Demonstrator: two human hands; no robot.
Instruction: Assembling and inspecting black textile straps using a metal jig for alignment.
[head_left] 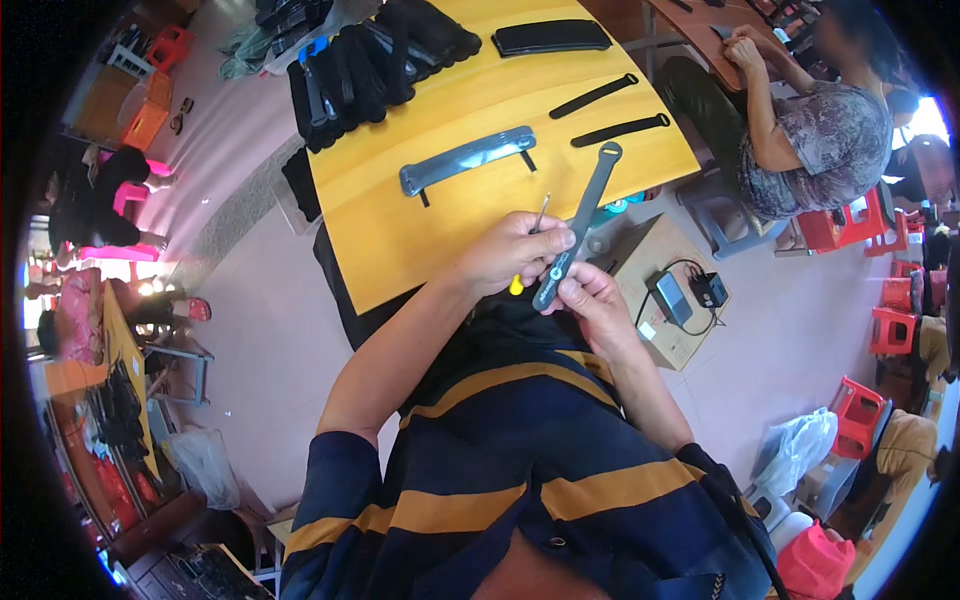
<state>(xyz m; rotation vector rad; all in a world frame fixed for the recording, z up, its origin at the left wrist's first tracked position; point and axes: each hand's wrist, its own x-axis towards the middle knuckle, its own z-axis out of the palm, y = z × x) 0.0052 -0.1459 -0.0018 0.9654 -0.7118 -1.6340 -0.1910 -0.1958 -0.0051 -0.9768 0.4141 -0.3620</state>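
Observation:
A dark grey strap (591, 192) with a slotted, rounded far end and pale printing near its near end slants up over the table's near right edge. My left hand (517, 250) is closed on the strap and on a thin metal-tipped tool with a yellow end (516, 285); the tool's exact kind cannot be made out. My right hand (597, 303) pinches the strap's near end between thumb and fingers. Ahead on the table lies a shiny blue-grey band (468, 160) with two short black tabs. Two black slotted straps (594, 97) (620, 130) lie farther right.
The yellow table (365, 250) bears a pile of black bands (370, 75) at far left and a black folded band (552, 37) at the far edge. Right of it, a cardboard box (655, 250) carries a black device with cables. A seated person (815, 140) works at another table.

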